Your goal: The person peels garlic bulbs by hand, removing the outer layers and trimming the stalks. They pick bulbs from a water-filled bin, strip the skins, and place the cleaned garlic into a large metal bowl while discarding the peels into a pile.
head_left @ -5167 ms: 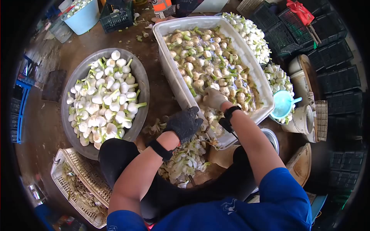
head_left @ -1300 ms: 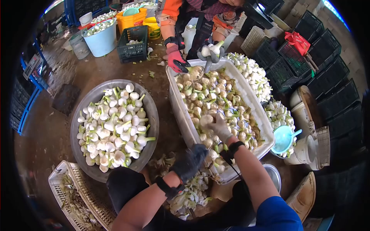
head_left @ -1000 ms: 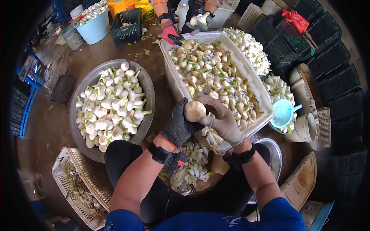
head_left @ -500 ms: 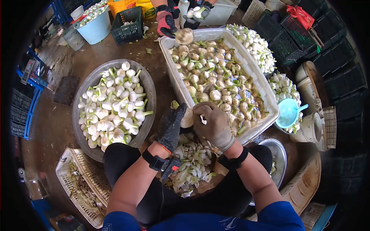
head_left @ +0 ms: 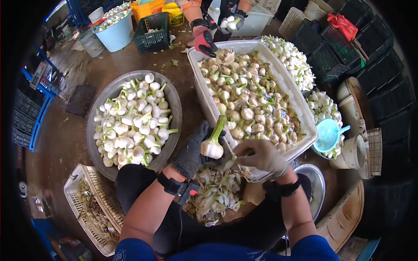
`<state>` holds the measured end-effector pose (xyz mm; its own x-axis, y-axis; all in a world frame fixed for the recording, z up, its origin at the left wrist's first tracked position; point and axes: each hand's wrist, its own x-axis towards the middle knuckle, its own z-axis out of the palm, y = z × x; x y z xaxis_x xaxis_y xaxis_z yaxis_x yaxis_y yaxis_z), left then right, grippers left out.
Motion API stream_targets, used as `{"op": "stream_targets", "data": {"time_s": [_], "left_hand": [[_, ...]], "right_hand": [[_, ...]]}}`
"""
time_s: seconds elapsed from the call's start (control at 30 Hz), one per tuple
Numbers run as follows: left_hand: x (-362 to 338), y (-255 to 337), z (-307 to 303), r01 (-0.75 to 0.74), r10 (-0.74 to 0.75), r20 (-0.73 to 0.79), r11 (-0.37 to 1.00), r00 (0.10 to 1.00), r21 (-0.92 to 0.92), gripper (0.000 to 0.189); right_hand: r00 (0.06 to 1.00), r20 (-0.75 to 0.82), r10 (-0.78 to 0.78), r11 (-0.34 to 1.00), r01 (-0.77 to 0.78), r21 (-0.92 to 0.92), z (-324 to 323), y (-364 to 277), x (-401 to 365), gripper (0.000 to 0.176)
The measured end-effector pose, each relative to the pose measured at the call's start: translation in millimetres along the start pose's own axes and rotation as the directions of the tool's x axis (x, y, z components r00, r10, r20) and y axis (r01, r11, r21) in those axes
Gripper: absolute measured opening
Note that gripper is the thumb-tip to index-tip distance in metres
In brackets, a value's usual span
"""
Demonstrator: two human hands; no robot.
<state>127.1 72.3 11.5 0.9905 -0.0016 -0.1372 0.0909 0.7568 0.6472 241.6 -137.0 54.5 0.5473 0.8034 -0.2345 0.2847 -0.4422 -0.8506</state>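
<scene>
In a dark glove, my left hand point(head_left: 191, 148) is closed on a garlic bulb point(head_left: 212, 148), white with purple tinges, its thick green stem pointing up and to the right. My right hand point(head_left: 263, 157), in a pale glove, is just right of the bulb. Its fingers are pinched on a strip of garlic skin point(head_left: 228, 164) that hangs toward the bulb, partly blurred. Below both hands lies a heap of peeled garlic skins point(head_left: 215, 191). Beyond them, unpeeled garlic bulbs point(head_left: 248, 114) fill a white tub point(head_left: 199, 87).
Left stands a round grey basin point(head_left: 90, 130) of white garlic bulbs point(head_left: 135, 122). Opposite, another person's red-gloved hand point(head_left: 204, 43) holds a bulb over the tub; their other hand point(head_left: 233, 21) grips several clean ones. A blue dipper point(head_left: 327, 132) and a white basket point(head_left: 72, 191) are nearby.
My right hand has moved right, away from the bulb, drawing a strip of skin. The bulb in my left hand now shows its stem upright. The other person's red-gloved hand moved lower over the tub.
</scene>
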Motion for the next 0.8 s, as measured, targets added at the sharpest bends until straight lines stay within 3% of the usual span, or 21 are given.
{"op": "stream_targets", "data": {"time_s": [0.03, 0.07, 0.1, 0.13, 0.17, 0.2, 0.27, 0.3, 0.33, 0.43, 0.5, 0.53, 0.6, 0.63, 0.67, 0.7, 0.73, 0.8], "left_hand": [[4.6, -7.4, -21.6, 0.098, -0.098, -0.007, 0.994, 0.995, -0.056, 0.041], [4.8, -11.9, -16.2, 0.104, -0.104, -0.003, 0.993, 0.995, -0.054, 0.041], [5.5, -19.9, -6.5, -0.095, 0.157, -0.167, 0.940, 0.973, 0.328, 0.041], [5.2, -25.8, 0.4, -0.205, 0.452, -0.207, 0.705, 0.868, 0.679, 0.042], [6.2, -28.9, -5.1, -0.255, 0.520, -0.132, 0.606, 0.844, 0.753, 0.039], [7.0, -32.1, -8.6, -0.265, 0.524, -0.123, 0.603, 0.843, 0.753, 0.039], [4.1, -25.2, -2.7, -0.126, 0.400, -0.120, 0.538, 0.909, 0.833, 0.034], [6.0, -27.9, -5.0, -0.144, 0.383, -0.149, 0.638, 0.912, 0.757, 0.030], [7.9, -31.9, -12.6, -0.141, 0.384, -0.155, 0.639, 0.910, 0.756, 0.030], [9.7, -36.7, -23.8, -0.131, 0.330, -0.108, 0.622, 0.938, 0.772, 0.043], [6.9, -31.1, -15.0, -0.063, 0.178, -0.158, 0.833, 0.971, 0.550, 0.036], [5.9, -25.8, -8.1, -0.063, 0.177, -0.157, 0.833, 0.972, 0.550, 0.036], [4.3, -9.6, 10.2, -0.160, 0.288, 0.024, 0.459, 0.957, 0.874, 0.027], [2.3, 0.1, 21.3, -0.126, 0.242, 0.047, 0.319, 0.969, 0.939, 0.026], [5.8, -1.3, 17.0, -0.139, 0.250, 0.059, 0.317, 0.966, 0.938, 0.026], [7.6, -5.8, 7.6, -0.306, 0.380, 0.278, 0.014, 0.882, 0.952, 0.025], [7.9, -7.5, 4.8, -0.406, 0.429, 0.503, -0.302, 0.751, 0.863, 0.025], [8.1, -12.8, 3.0, -0.375, 0.422, 0.478, -0.307, 0.770, 0.875, 0.022]], "right_hand": [[0.995, -0.068, -0.076, 0.996, 0.073, -0.042, 12.9, -1.5, 4.7, 0.029], [0.995, -0.075, -0.072, 0.997, 0.069, -0.039, 20.6, -8.5, 8.7, 0.029], [0.984, -0.179, -0.007, 0.979, 0.043, 0.198, 25.0, -17.7, 12.8, 0.034], [0.961, -0.265, 0.075, 0.906, 0.046, 0.422, 27.8, -24.6, 16.3, 0.039], [0.968, -0.236, 0.089, 0.845, 0.052, 0.532, 32.3, -21.0, 19.9, 0.041], [0.966, -0.250, 0.066, 0.809, 0.095, 0.580, 38.1, -14.3, 25.8, 0.030], [0.966, -0.245, 0.089, 0.760, 0.093, 0.643, 42.1, -12.4, 29.6, 0.020], [0.966, -0.243, 0.088, 0.759, 0.092, 0.644, 42.2, -13.0, 29.1, 0.020], [0.964, -0.242, 0.111, 0.776, 0.068, 0.628, 40.6, -17.4, 27.4, 0.017], [0.966, -0.219, 0.137, 0.779, 0.031, 0.626, 37.1, -15.1, 28.1, 0.013], [0.969, -0.203, 0.140, 0.767, 0.024, 0.642, 34.4, -12.8, 27.4, 0.012], [0.966, -0.220, 0.134, 0.794, 0.028, 0.607, 33.5, -12.2, 26.1, 0.013], [0.962, -0.244, 0.121, 0.824, 0.040, 0.566, 30.3, -17.6, 22.8, 0.014], [0.958, -0.273, 0.083, 0.958, -0.002, 0.285, 26.4, -27.3, 18.7, 0.015], [0.955, -0.293, 0.041, 0.998, -0.050, -0.023, 24.4, -32.6, 15.2, 0.017], [0.935, -0.345, -0.083, 0.993, 0.050, -0.105, 31.4, -18.9, 16.9, 0.020], [0.949, -0.311, -0.057, 0.997, 0.040, -0.063, 32.3, -14.9, 18.1, 0.020], [0.956, -0.292, 0.016, 0.999, -0.001, 0.050, 33.6, -12.9, 20.4, 0.019]]}}
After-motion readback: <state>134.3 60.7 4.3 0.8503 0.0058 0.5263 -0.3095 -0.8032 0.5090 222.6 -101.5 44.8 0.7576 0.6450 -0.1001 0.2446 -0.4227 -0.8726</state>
